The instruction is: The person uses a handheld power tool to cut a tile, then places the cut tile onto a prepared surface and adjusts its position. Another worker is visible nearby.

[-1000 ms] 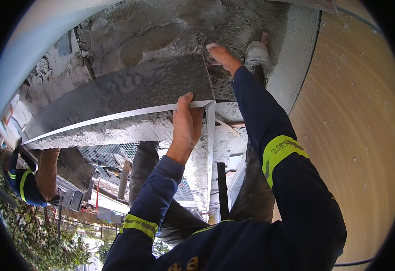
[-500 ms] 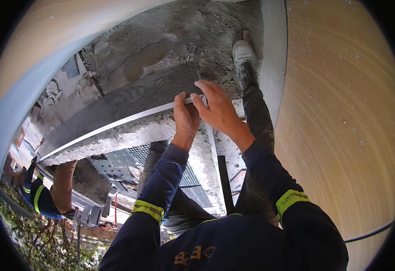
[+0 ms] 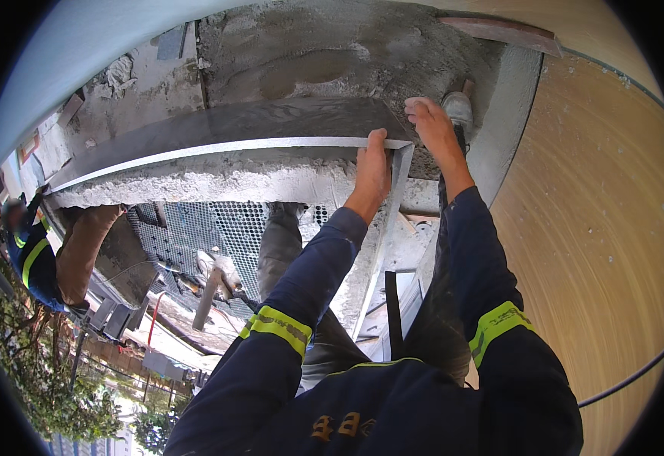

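Rough grey mortar [image 3: 301,45] across the top of the frame, wood-grained panel [image 3: 590,228] curving down the right side, perforated mesh [image 3: 239,235] low and left of centre. Between mortar and mesh, one long dark slab [image 3: 271,118], from far left to just right of centre, with its pale front edge [image 3: 233,146] toward the bottom of the frame. Runs nearly crosswise along its long axis, looking bowed, with the left end lower in the frame; lies just above a broken concrete ledge [image 3: 256,178], how firmly seated impossible to tell. At the right end, left hand [image 3: 372,178] on the front edge, close to the corner, clamped by the look of it, one digit over the top and the others partly hidden. Just beyond that short end, right hand [image 3: 436,133], higher and further right in the frame, fingers loosely bent, seemingly apart from the slab and gripping nothing visible. Stretches, then, almost wholly leftward from both hands, with the left nearer by plain contact. Below the right corner, pale strip [image 3: 397,176] running down the frame. At the opposite end, far left, co-worker [image 3: 36,262] close beside the slab; whether touching, too small to tell.
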`<state>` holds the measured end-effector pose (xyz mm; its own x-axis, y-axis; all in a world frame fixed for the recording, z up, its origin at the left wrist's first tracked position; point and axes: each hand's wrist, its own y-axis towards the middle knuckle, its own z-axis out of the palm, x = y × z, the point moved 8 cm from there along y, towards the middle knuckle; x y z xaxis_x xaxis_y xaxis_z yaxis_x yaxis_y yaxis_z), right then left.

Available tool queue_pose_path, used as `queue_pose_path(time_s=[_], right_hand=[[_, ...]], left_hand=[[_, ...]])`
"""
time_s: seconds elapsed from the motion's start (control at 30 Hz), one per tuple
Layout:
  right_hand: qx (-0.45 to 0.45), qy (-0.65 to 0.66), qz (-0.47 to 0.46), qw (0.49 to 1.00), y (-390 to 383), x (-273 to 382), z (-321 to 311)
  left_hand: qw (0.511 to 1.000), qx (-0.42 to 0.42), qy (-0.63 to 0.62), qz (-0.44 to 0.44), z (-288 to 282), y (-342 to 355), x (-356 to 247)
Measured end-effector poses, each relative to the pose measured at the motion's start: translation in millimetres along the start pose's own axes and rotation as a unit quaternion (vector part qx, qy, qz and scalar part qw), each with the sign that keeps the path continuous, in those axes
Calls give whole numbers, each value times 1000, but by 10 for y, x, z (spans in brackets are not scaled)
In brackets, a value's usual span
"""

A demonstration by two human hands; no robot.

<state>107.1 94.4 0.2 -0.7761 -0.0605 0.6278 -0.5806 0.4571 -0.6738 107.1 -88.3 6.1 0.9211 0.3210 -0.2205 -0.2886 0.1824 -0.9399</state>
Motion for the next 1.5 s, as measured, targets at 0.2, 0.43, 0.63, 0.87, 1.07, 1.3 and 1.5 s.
queue_pose_path(time_s=[0.2,0.43,0.63,0.87,1.07,1.3,1.5], right_hand=[[146,-202,-85,965,300,745,398],[201,-113,-6,973,-117,28,641],[203,-117,-23,972,-65,59,640],[215,-187,-12,959,-88,194,551],[241,-187,26,952,-150,305,589],[273,-243,30,931,-141,350,646],[305,-513,-130,792,-159,300,1005]], left_hand=[[1000,-13,4,6,-105,66,-119],[982,-30,163,91,-109,-9,-126],[996,-12,90,18,-178,-81,-372],[987,-140,-43,64,-809,-31,-1367],[991,-110,-23,78,-875,34,-1332],[992,-71,88,56,-910,-443,-1591],[903,-227,247,267,-1403,-1124,-2408]])
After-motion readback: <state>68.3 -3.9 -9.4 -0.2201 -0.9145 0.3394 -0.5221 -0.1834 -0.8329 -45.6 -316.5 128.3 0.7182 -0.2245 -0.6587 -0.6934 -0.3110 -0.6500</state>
